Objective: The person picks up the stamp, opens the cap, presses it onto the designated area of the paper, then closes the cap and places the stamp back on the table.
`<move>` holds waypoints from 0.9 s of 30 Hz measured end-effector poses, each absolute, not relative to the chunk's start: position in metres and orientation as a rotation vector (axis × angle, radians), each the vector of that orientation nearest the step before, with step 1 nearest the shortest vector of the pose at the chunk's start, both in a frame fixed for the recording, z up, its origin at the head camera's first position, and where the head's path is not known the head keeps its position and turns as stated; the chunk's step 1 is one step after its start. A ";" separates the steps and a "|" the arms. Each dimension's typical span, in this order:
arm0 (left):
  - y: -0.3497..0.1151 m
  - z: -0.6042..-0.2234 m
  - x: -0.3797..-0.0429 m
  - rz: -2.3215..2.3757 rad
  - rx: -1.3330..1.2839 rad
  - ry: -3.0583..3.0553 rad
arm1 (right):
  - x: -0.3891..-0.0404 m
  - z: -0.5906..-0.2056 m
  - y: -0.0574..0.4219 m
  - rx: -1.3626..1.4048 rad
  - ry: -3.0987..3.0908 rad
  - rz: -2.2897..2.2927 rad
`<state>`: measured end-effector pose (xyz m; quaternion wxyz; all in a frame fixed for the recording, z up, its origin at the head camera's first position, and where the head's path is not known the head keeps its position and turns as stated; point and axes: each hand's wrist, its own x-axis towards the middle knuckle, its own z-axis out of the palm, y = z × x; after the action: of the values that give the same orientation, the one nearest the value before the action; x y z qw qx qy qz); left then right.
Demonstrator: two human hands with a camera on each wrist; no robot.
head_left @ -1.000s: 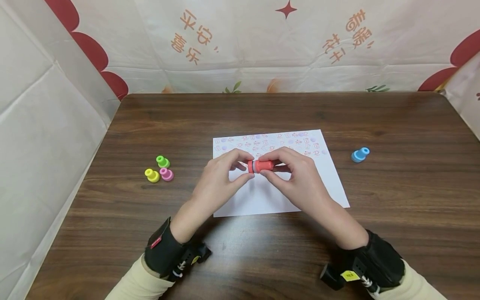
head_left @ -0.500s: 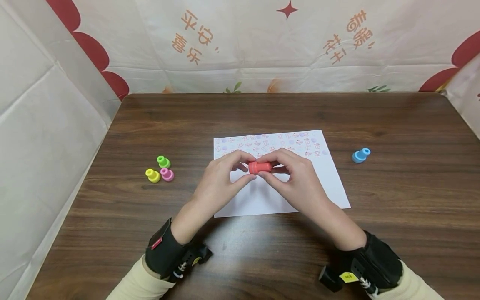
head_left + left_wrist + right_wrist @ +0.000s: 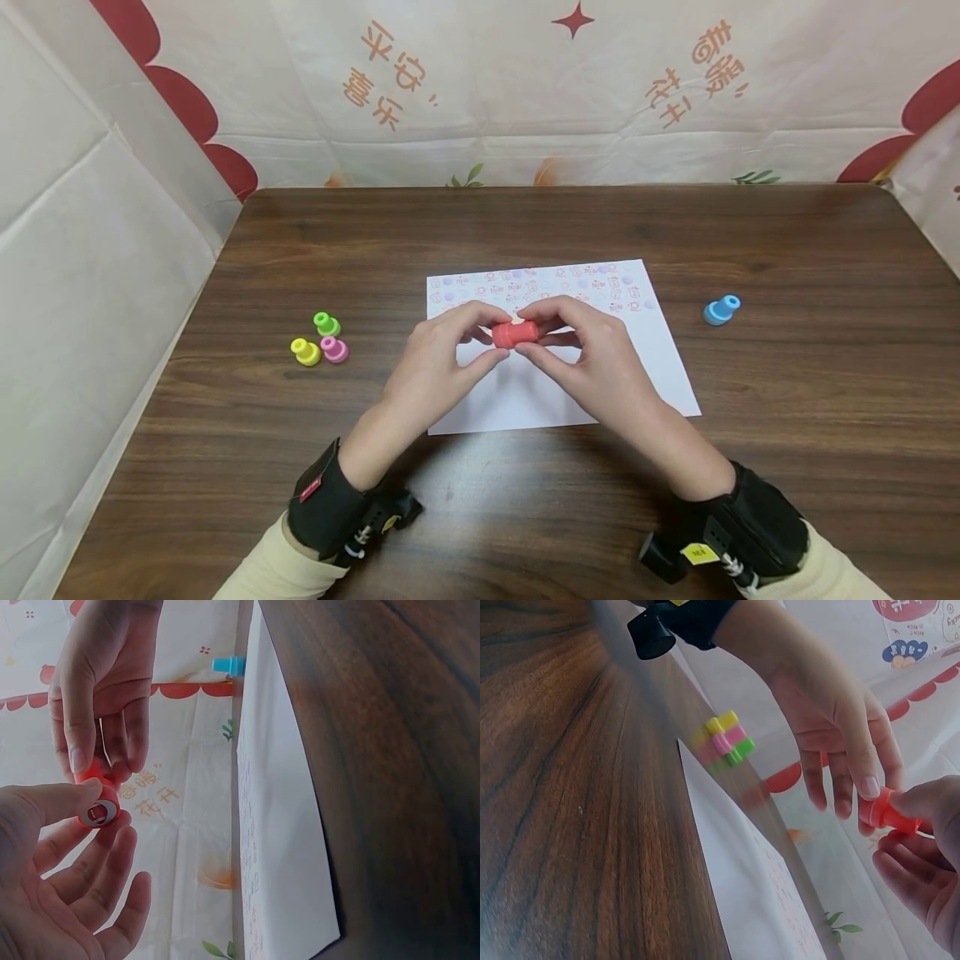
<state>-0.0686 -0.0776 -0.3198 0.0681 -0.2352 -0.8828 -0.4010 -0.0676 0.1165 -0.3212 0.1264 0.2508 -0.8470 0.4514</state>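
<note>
A red toy stamp point(image 3: 515, 335) is held sideways above the paper, between both hands. My left hand point(image 3: 444, 350) pinches its wider end with thumb and fingers. On the narrower end, the thumb and fingers of my right hand point(image 3: 596, 354) keep a pinch. In the left wrist view, the round end of the stamp point(image 3: 99, 814) shows a white and red pattern. The white paper point(image 3: 517, 400) lies beneath, its far part covered in small red and purple prints.
To the left stand a green stamp point(image 3: 326, 323), a yellow stamp point(image 3: 305, 352) and a pink stamp point(image 3: 333, 349), close together. A blue stamp point(image 3: 722, 310) sits right of the paper. All are on the brown wooden table point(image 3: 225, 467), with a printed cloth point(image 3: 495, 92) behind.
A grey band visible around the red stamp a second ago is gone; its two red parts now meet and it looks shorter. The hands have barely moved.
</note>
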 end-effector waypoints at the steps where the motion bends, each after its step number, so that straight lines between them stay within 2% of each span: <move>1: -0.078 -0.320 -0.069 -1.211 -0.698 -2.661 | -0.068 -0.321 0.117 0.732 -2.469 1.310; 27: -0.105 -0.310 -0.074 -1.236 -0.523 -2.613 | -0.073 -0.315 0.151 0.614 -2.483 1.203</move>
<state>-0.0736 -0.1052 -0.3100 0.1019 -0.1770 -0.8850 -0.4185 -0.0729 0.1511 -0.3148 0.1570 0.2145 -0.8675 0.4205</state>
